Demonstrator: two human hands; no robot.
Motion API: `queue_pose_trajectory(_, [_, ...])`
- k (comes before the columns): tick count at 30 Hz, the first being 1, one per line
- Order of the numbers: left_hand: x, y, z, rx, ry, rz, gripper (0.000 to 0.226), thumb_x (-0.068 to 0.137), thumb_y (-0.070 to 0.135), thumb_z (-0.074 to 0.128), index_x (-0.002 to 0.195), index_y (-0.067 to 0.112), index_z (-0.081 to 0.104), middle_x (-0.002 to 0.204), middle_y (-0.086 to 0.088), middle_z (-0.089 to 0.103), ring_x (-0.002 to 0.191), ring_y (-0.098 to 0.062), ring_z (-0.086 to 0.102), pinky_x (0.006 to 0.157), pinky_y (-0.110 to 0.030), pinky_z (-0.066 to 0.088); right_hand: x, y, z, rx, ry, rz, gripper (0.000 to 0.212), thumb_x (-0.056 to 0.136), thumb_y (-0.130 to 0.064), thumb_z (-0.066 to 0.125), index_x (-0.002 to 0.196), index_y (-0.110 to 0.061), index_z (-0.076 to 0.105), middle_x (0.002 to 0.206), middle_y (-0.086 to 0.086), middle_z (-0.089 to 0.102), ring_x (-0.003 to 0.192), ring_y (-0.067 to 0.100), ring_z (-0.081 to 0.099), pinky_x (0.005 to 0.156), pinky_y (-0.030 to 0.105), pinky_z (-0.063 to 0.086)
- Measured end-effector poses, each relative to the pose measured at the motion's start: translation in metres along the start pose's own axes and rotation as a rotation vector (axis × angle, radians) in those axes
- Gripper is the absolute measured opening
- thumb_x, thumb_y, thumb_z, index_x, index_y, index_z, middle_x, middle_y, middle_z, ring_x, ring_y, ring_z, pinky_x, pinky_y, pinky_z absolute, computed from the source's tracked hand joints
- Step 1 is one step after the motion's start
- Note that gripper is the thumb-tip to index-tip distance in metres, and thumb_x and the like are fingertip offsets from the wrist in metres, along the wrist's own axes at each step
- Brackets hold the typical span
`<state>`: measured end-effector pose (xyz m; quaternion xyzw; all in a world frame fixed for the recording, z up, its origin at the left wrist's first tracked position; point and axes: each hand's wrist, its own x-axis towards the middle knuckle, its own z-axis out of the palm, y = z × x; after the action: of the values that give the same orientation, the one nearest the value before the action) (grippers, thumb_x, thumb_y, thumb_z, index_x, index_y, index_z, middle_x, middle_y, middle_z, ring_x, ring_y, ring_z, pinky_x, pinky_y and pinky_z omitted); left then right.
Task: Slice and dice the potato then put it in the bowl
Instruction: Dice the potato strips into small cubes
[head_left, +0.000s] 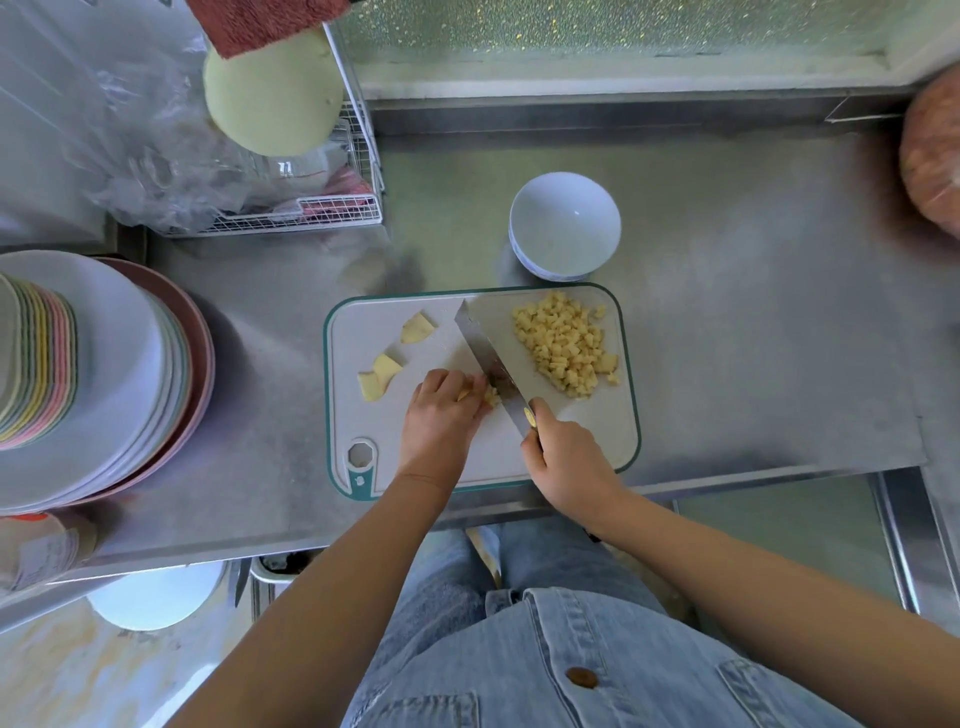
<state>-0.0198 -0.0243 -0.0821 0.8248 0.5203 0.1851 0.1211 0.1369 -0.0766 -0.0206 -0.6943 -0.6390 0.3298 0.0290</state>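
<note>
A white cutting board (597, 431) with a green rim lies on the steel counter. My right hand (569, 465) grips the handle of a wide cleaver (491, 343), its blade edge down on the board. My left hand (441, 415) holds potato strips (488, 396) with curled fingers right against the blade. A heap of diced potato (563, 345) lies on the board's right side. Three larger potato pieces (382, 371) lie on the left side. An empty white bowl (565, 226) stands just behind the board.
A tall stack of plates (93, 374) stands at the left. Behind it, a wire rack (311, 213) holds plastic bags and a round green board. A reddish round object (932, 156) sits at the far right. The counter's front edge runs just below the board.
</note>
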Motion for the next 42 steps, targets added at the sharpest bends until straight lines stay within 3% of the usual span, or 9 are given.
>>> queue_pose_trajectory(3, [0.001,0.004,-0.007,-0.036,0.0,-0.024,0.022,0.074,0.013,0.078,0.094,0.005,0.074,0.075,-0.008,0.063,0.072,-0.032,0.06,0.062,-0.033,0.054,0.002,0.002,-0.005,0.071,0.027,-0.04,0.001,0.095,-0.011,0.042,0.095,-0.012,0.042,0.051,-0.003,0.034,0.045,0.018,0.035,0.05,0.037,0.029])
queue_pose_trajectory(5, [0.002,0.005,-0.01,-0.053,-0.021,-0.041,0.035,0.067,0.012,0.085,0.098,0.004,0.073,0.074,-0.008,0.065,0.07,-0.031,0.06,0.06,-0.032,0.053,0.003,0.003,-0.009,0.076,0.032,-0.052,0.01,0.095,-0.011,0.042,0.089,-0.016,0.035,0.051,-0.001,0.035,0.044,0.017,0.034,0.05,0.039,0.029])
queue_pose_trajectory(9, [-0.001,0.002,-0.012,-0.042,-0.01,-0.041,0.035,0.073,0.018,0.082,0.103,0.003,0.072,0.083,-0.008,0.07,0.074,-0.031,0.062,0.064,-0.033,0.054,0.001,0.002,-0.017,0.074,0.03,-0.073,0.005,0.094,-0.011,0.041,0.09,-0.012,0.04,0.051,0.0,0.036,0.046,0.022,0.038,0.05,0.037,0.029])
queue_pose_trajectory(14, [-0.002,0.008,-0.016,-0.065,-0.051,-0.041,0.033,0.086,0.024,0.049,0.104,0.004,0.07,0.093,-0.011,0.064,0.081,-0.031,0.058,0.068,-0.036,0.053,-0.001,-0.001,-0.021,0.081,0.011,-0.066,0.006,0.094,-0.012,0.041,0.089,-0.014,0.038,0.052,0.001,0.036,0.048,0.022,0.037,0.051,0.037,0.028])
queue_pose_trajectory(18, [0.001,0.007,-0.013,-0.065,-0.049,-0.046,0.029,0.069,-0.001,0.076,0.098,0.004,0.072,0.085,-0.015,0.059,0.073,-0.033,0.056,0.059,-0.035,0.053,-0.002,-0.002,-0.019,0.066,-0.003,-0.048,0.009,0.094,-0.011,0.041,0.087,-0.015,0.036,0.052,-0.001,0.036,0.046,0.018,0.035,0.052,0.036,0.029])
queue_pose_trajectory(21, [0.003,0.005,-0.014,-0.109,-0.021,-0.043,0.032,0.063,-0.009,0.08,0.091,0.006,0.075,0.079,-0.014,0.06,0.069,-0.033,0.056,0.058,-0.033,0.05,-0.003,-0.002,-0.02,0.071,-0.007,-0.044,0.009,0.095,-0.012,0.041,0.088,-0.016,0.036,0.052,-0.002,0.036,0.046,0.017,0.034,0.052,0.036,0.03])
queue_pose_trajectory(29, [-0.008,0.001,-0.018,-0.085,0.016,-0.088,0.033,0.084,0.029,0.062,0.105,0.005,0.07,0.102,-0.011,0.067,0.09,-0.031,0.062,0.076,-0.037,0.053,-0.005,-0.01,-0.027,0.087,0.0,-0.047,0.007,0.095,-0.012,0.04,0.093,-0.007,0.043,0.053,0.001,0.037,0.046,0.018,0.036,0.049,0.033,0.025])
queue_pose_trajectory(33, [-0.011,0.001,-0.013,-0.047,-0.004,-0.061,0.031,0.07,0.015,0.084,0.096,0.004,0.073,0.093,-0.011,0.069,0.081,-0.032,0.063,0.067,-0.037,0.054,-0.005,-0.016,-0.022,0.061,-0.03,-0.039,0.005,0.095,-0.012,0.039,0.091,-0.008,0.04,0.054,0.001,0.036,0.047,0.019,0.035,0.05,0.035,0.027])
queue_pose_trajectory(42, [-0.005,0.001,-0.009,-0.08,0.044,-0.068,0.023,0.065,0.01,0.086,0.085,0.006,0.074,0.076,-0.007,0.065,0.069,-0.031,0.06,0.058,-0.033,0.051,-0.003,-0.019,-0.011,0.017,-0.023,-0.027,0.003,0.095,-0.012,0.039,0.098,-0.01,0.039,0.055,-0.002,0.037,0.047,0.016,0.036,0.048,0.033,0.026])
